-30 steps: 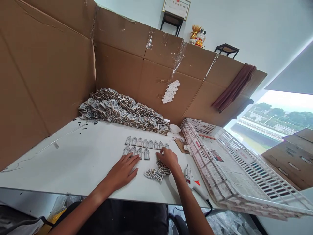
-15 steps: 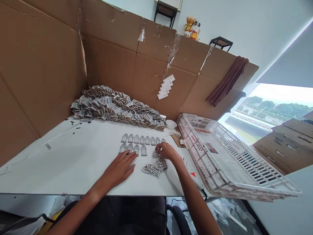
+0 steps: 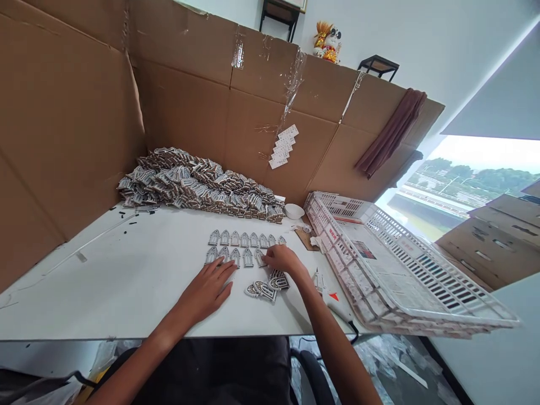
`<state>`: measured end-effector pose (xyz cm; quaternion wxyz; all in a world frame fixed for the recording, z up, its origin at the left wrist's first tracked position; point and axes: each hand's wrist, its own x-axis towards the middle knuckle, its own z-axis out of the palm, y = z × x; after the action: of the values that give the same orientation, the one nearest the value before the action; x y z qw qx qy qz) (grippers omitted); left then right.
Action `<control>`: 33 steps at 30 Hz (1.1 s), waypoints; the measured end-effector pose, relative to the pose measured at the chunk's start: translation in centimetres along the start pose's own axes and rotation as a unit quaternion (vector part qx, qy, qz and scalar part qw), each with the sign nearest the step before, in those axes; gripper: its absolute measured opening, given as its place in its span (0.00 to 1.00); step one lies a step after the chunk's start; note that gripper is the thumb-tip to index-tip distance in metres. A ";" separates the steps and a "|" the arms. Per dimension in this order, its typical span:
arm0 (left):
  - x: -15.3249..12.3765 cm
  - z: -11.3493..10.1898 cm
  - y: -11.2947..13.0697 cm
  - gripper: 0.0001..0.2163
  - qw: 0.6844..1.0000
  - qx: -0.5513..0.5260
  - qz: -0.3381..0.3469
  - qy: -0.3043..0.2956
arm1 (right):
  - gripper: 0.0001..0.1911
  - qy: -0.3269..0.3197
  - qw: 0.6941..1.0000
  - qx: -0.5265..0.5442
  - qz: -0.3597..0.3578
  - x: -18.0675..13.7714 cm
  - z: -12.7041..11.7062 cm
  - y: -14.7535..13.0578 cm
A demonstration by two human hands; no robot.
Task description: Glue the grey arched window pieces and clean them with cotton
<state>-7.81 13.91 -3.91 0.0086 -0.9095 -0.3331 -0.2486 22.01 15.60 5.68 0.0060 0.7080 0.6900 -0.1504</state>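
Two rows of small arched window-shaped pieces [image 3: 244,239] lie on the white table [image 3: 126,281], grey on their faces. My left hand [image 3: 213,284] rests flat, fingers spread, with its fingertips on the left pieces of the nearer row. At the right end of that row, my right hand [image 3: 282,260] pinches one arched piece [image 3: 260,259], which stands slightly tilted beside its neighbour [image 3: 247,257]. Between my hands and nearer to me, several loose arched pieces [image 3: 265,290] overlap in a small heap; my right hand hides part of the table behind it.
A long pile of similar pieces [image 3: 202,185] lines the cardboard wall [image 3: 185,101]. To the right stand a white bowl [image 3: 294,211] and stacked white plastic crates [image 3: 379,275]. A white glue gun [image 3: 340,308] with a cord lies beside the crates, near my right forearm.
My right hand has moved slightly left with an arched piece from near the loose heap, bringing it to the end of the nearer row. My left hand stays in place.
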 end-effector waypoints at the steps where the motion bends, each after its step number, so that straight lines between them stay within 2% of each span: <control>1: 0.0 -0.1 0.1 0.23 1.000 0.001 0.001 0.001 | 0.15 0.001 1.000 0.003 -0.004 0.0 0.1 -0.2; 7: 1.6 -0.3 1.1 0.23 1.000 -0.005 0.027 -0.002 | 0.16 0.009 0.999 0.034 -0.026 -0.3 0.3 -0.7; 12: 6.5 0.3 1.8 0.21 0.998 -0.032 0.057 -0.008 | 0.11 0.026 0.998 0.056 -0.031 -1.7 -0.8 1.2; 15: 9.5 1.2 1.9 0.19 0.996 -0.050 0.077 -0.011 | 0.12 0.021 0.997 0.063 -0.027 -2.8 -1.0 2.6; 18: 11.1 2.0 1.8 0.17 0.994 -0.064 0.090 -0.010 | 0.14 0.018 0.997 0.074 -0.029 -3.4 -0.9 3.3; 25: 10.1 2.6 1.5 0.16 0.992 -0.097 0.080 -0.017 | 0.14 0.000 0.993 0.107 -0.042 -3.7 -0.7 3.9; 33: 9.8 2.6 2.4 0.14 0.992 -0.101 0.056 -0.043 | 0.13 -0.017 0.984 0.174 -0.045 -2.9 -0.9 4.5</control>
<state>1.19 18.38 -1.33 -0.0839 -0.9327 -0.2550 -0.2407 26.58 12.72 6.30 -0.1124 0.6640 0.6842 -0.2799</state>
